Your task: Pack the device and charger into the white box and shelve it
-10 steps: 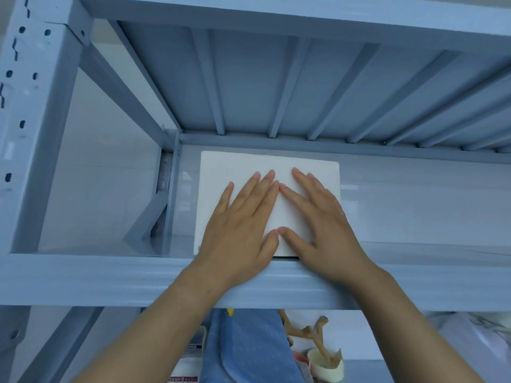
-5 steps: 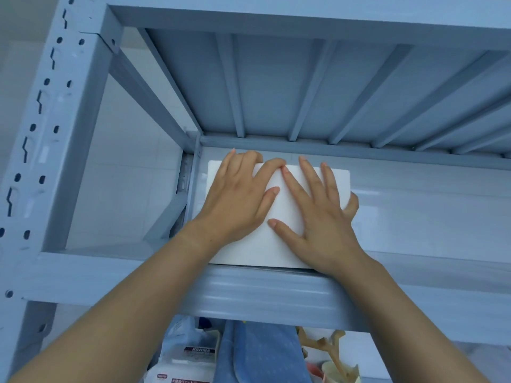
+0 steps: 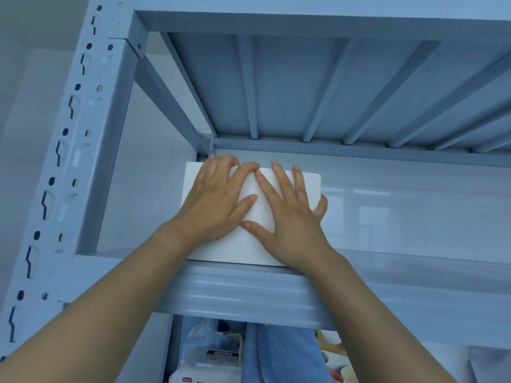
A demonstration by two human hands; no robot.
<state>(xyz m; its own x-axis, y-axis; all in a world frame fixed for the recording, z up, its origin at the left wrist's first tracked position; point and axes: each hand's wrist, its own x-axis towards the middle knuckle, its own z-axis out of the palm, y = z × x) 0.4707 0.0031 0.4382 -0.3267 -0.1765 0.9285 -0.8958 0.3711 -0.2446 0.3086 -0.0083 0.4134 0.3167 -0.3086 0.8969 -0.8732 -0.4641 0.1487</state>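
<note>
White box (image 3: 244, 250) sat on the shelf (image 3: 414, 222), under two hands.

Well left of the hands stood a perforated post (image 3: 69, 161). The left hand (image 3: 215, 200) lay on the box's left half, fingers hooked over its far edge and thumb flat on top, so it was gripping the box. The right hand (image 3: 290, 219) lay just beside it on the right half, index tips close together. Its fingers were straight and spread flat on the lid, with only the little finger bent down the box's right side: open, pressing rather than gripping. The box's near edge sat at the front beam (image 3: 249, 294), between the wrists. The ribbed underside of the upper shelf (image 3: 331, 87) was above the hands. Under the beam, below the forearms, were a labelled pack (image 3: 210, 357) and, to its right, a blue cloth (image 3: 282, 355).
</note>
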